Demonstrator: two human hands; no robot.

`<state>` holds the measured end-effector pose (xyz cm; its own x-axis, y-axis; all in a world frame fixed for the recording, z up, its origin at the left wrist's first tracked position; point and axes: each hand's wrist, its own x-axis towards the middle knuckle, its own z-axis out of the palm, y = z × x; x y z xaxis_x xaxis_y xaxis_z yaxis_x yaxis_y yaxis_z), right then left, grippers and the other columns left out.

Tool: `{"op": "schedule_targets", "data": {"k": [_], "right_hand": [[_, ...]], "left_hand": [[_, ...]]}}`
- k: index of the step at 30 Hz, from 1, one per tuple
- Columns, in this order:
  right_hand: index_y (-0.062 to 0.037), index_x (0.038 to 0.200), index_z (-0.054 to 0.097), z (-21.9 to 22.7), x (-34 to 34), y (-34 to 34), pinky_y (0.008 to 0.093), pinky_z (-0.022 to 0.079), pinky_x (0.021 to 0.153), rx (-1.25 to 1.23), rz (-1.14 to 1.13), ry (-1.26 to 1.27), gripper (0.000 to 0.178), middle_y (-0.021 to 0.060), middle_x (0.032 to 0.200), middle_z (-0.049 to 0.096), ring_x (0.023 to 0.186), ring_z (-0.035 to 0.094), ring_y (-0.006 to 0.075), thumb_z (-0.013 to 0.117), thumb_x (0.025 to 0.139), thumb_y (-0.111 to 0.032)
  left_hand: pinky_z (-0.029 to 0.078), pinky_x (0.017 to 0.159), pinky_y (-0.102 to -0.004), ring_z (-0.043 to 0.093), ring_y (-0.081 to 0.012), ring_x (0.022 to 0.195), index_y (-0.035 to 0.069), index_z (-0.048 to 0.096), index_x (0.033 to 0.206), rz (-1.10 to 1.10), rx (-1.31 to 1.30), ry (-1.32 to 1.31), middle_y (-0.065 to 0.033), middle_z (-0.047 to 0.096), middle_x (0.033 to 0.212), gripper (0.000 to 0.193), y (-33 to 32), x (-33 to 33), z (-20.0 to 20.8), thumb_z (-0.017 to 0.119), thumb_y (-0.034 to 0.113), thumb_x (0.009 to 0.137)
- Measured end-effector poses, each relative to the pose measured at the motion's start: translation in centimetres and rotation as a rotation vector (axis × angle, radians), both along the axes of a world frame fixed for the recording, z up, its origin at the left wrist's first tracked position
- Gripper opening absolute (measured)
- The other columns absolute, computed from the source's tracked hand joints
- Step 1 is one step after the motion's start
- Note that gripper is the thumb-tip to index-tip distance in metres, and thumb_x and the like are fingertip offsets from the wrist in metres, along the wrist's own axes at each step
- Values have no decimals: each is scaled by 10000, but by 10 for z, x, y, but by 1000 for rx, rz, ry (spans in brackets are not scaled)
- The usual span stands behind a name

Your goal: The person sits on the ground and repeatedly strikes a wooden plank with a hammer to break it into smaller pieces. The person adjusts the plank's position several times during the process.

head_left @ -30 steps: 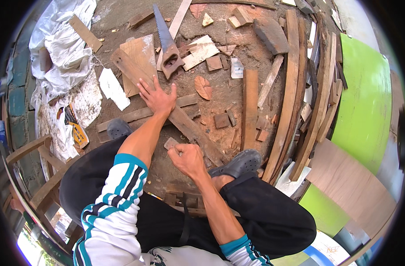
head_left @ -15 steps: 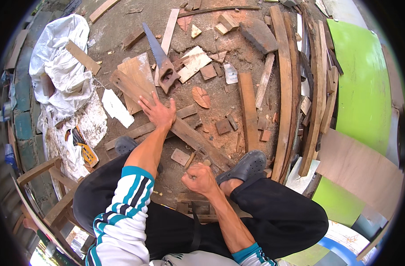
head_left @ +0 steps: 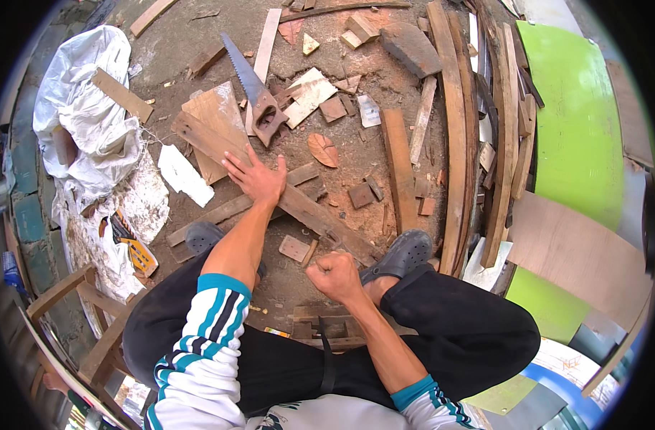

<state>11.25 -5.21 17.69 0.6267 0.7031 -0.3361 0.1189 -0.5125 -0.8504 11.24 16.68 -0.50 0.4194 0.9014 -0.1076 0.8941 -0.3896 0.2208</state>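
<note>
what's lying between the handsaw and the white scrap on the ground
In the head view, a flat wooden board and, across it, one end of the long plank.

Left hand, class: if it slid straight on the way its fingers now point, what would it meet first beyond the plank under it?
Probably the wide wooden board, showing just past the narrow plank that the left hand lies on; depth is unclear from this single view.

I see orange handwritten letters (head_left: 571, 363) on a white sheet (head_left: 544, 356), lower R; print on small white pkt (head_left: 369, 112), upper ctr, too blurry 4 me.
</note>
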Motion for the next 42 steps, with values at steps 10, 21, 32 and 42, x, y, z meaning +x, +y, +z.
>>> {"op": "schedule_targets", "data": {"k": [10, 21, 32, 42], "right_hand": [[49, 541, 574, -8, 14, 70, 448, 442, 502, -136, -28, 98, 364, 255, 512, 479, 409, 492, 355, 648, 753, -238], [18, 520, 535, -13, 10, -27, 434, 460, 555, 208, 279, 64, 305, 198, 513, 494, 496, 531, 362, 670, 723, -165], [27, 501, 474, 6, 12, 31, 414, 414, 508, -83, 171, 115, 321, 182, 479, 428, 431, 465, 305, 658, 728, -106], [16, 487, 494, 9, 1, 32, 441, 426, 487, -59, 126, 19, 367, 195, 456, 429, 402, 471, 331, 652, 751, -185]], "left_hand": [[-101, 1076, -755, -350, -592, 1372, 128, -77, 1611, -109, -598, 208, -412, -333, 1504, 1461, 42, -4, 8, 595, 949, 606], [-130, 1071, -748, -404, -586, 1336, 98, -137, 1594, -135, -713, 243, -412, -384, 1470, 1483, 56, -7, 18, 564, 962, 613], [-122, 1089, -732, -371, -588, 1359, 91, -118, 1598, -126, -683, 290, -417, -352, 1489, 1461, 45, 0, 17, 548, 962, 632], [-118, 1097, -725, -377, -574, 1363, 93, -103, 1601, -128, -697, 252, -393, -365, 1496, 1463, 43, 2, 18, 539, 972, 623]]}}
